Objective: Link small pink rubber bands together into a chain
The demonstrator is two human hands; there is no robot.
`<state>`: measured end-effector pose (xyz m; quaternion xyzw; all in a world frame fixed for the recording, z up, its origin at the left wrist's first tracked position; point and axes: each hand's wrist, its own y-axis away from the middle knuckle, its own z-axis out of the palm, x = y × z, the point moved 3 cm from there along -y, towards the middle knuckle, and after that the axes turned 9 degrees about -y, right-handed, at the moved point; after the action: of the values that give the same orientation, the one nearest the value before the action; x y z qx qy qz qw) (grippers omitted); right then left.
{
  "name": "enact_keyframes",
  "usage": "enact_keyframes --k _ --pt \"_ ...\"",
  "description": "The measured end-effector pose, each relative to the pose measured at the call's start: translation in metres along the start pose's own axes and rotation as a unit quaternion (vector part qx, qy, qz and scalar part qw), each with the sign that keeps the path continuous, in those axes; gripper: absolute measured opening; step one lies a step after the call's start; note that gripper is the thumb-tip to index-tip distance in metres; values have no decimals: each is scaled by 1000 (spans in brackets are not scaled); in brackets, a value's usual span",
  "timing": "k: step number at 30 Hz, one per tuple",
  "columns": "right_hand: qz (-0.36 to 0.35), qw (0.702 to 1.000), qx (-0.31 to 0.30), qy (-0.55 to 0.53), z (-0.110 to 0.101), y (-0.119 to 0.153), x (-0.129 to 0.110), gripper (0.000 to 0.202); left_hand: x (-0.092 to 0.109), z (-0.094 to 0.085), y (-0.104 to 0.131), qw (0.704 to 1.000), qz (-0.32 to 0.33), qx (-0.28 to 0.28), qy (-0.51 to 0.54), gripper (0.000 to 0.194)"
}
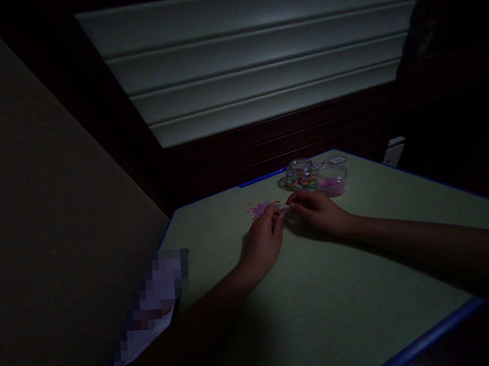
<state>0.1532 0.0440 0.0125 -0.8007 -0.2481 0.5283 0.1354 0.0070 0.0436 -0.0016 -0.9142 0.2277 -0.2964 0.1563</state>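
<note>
My left hand (265,238) is closed in a pinch at the near side of a small loose pile of pink and purple pieces (259,208), with a few yellow ones among them. Close by on its right, my right hand (321,212) has thumb and forefinger brought together. Between the two sets of fingertips shows a tiny pale pinkish thing, too dim and small to name. Just behind my right hand stand a clear jar of multicoloured small rings (301,178) and a clear jar of pink pieces (332,183).
A clear lid with a white label (336,159) is behind the jars. The pale green table (329,294) has a blue edge. At the left lies a whitish packet (158,298), partly blurred out. A wall stands on the left, and a slatted panel (261,55) rises behind.
</note>
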Motion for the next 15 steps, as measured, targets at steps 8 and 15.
enact_keyframes --k 8,15 --pt "-17 999 -29 15 2 2 -5 20 1 -2 0 1000 0 -4 12 14" --pt "-28 999 -10 20 -1 0 -3 17 0 0 0 1000 -5 6 8 13"
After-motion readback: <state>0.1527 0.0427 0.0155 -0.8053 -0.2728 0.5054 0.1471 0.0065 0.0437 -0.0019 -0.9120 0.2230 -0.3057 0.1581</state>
